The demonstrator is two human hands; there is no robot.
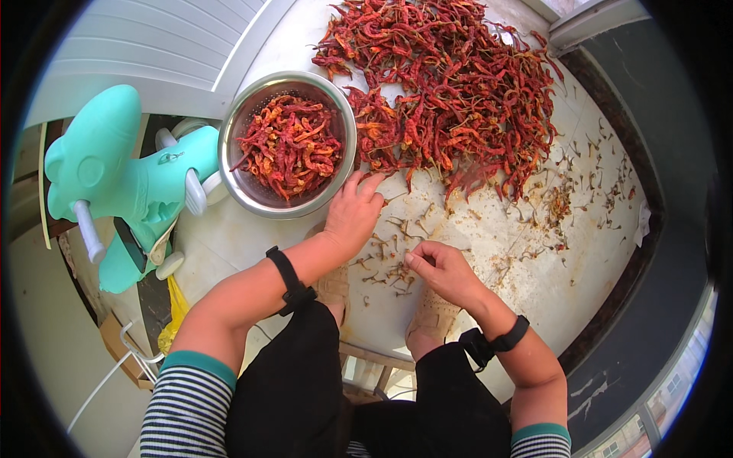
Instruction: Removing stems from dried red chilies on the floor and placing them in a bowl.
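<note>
Dried red chillies point(443, 99) lie in a large heap on the pale floor. More of them point(290, 145) fill part of a steel colander point(233, 172) to the left of the heap. My left hand point(355, 212) is beside the colander's right rim, its fingers stretched toward the heap's near edge and apart, with nothing seen in them. Lower and to the right, my right hand point(447, 273) has thumb and finger pinched together above loose chilli stems point(397, 275). Whatever that pinch holds is too small to make out.
A turquoise ride-on toy point(114, 168) stands at the left, beside a yellow bag point(175, 313). More stems and crumbs point(565, 206) are scattered at the right, by a dark wall point(687, 229). My shoes point(431, 317) are close to my hands.
</note>
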